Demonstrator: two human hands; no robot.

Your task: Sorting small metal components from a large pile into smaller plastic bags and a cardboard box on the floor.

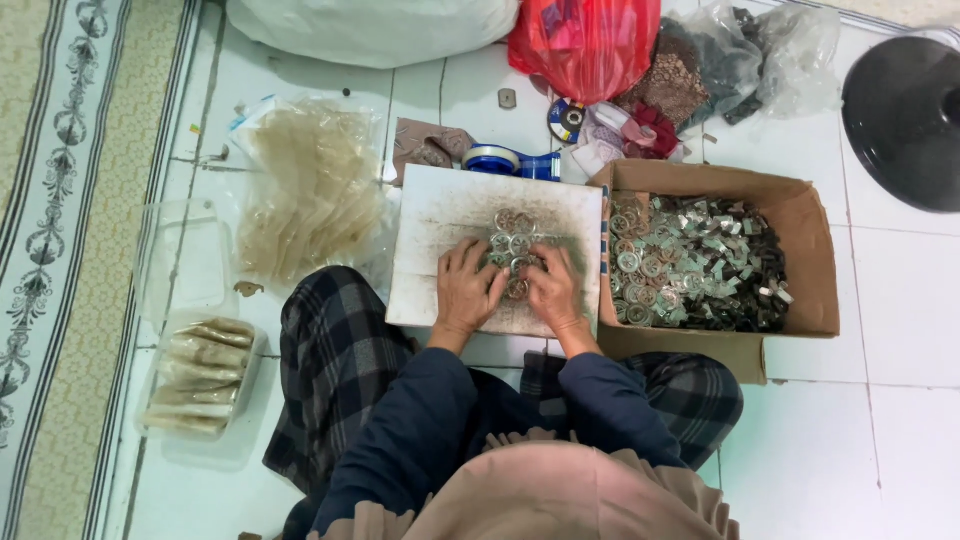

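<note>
Person seated on the tiled floor [900, 330]. Left hand [467, 290] and right hand [553, 290] lie close together, palms down, fingers spread over a cluster of small round metal pieces [512, 235] on a white board [440, 215]; no clamped grip is visible. The cluster runs lengthwise away from the person, its far end pointing towards the tape dispenser [510, 160]. Judged early: few pieces are laid out, while the cardboard box [810, 250] just right remains heaped. Filled clear packets [200, 375] sit well left.
</note>
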